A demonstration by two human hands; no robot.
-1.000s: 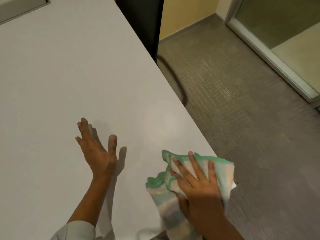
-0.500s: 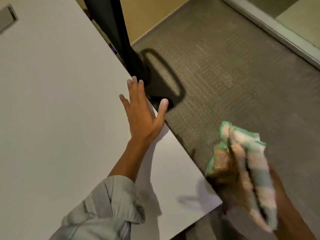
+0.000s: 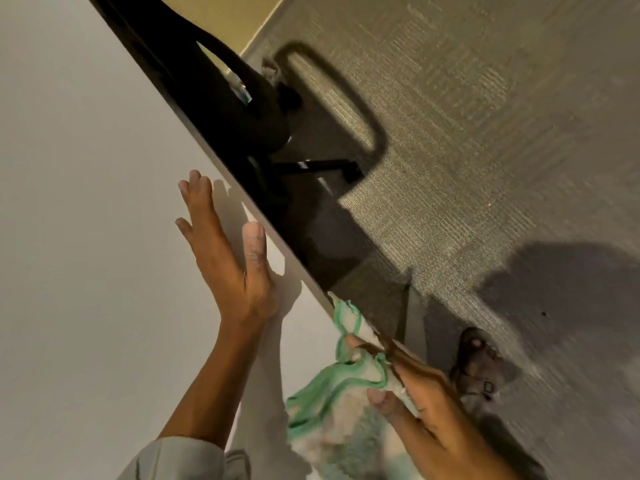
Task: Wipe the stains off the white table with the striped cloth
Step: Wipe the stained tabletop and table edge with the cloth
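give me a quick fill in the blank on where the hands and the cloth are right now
1. The left hand rests flat and open on the white ____.
2. The right hand grips the ____ cloth with green borders.
3. The cloth is pressed against the table's ____, not the middle of its top.
4. Below the table, a sandalled foot stands on the grey ____.

Missing words: table; striped; edge; carpet

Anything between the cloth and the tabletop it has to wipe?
Nothing visible. The striped cloth is gripped in the right hand at the white table edge. The left hand lies flat further up that edge, beside the cloth, not over it.
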